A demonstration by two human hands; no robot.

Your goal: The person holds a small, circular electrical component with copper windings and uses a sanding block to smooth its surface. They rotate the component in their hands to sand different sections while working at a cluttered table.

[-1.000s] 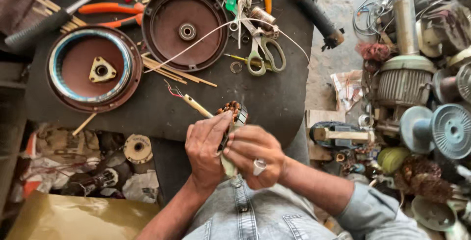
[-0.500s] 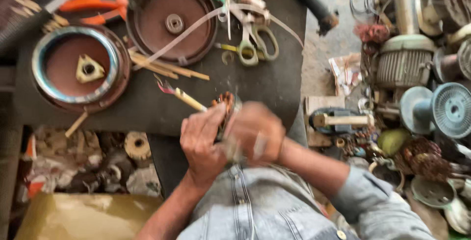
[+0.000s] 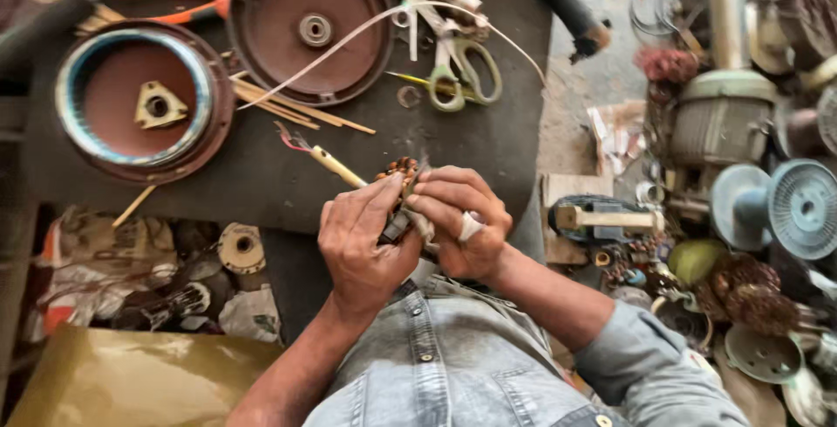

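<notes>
Soft, even daylight; weak shadows; slight motion blur overall; wide-angle stretching at edges; no harsh glare.

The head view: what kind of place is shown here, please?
Probably a small workshop for repairing electric motors or fans. The left hand and right hand hold a small copper-wound coil; round motor housings lie on the dark worktable, with scissors, and old motors are piled beside it.

A small copper-wound coil (image 3: 399, 170) is held between the left hand (image 3: 364, 242) and right hand (image 3: 460, 222), just over the dark table (image 3: 261, 174); green scissors (image 3: 460, 74) are lying nearby.
</notes>
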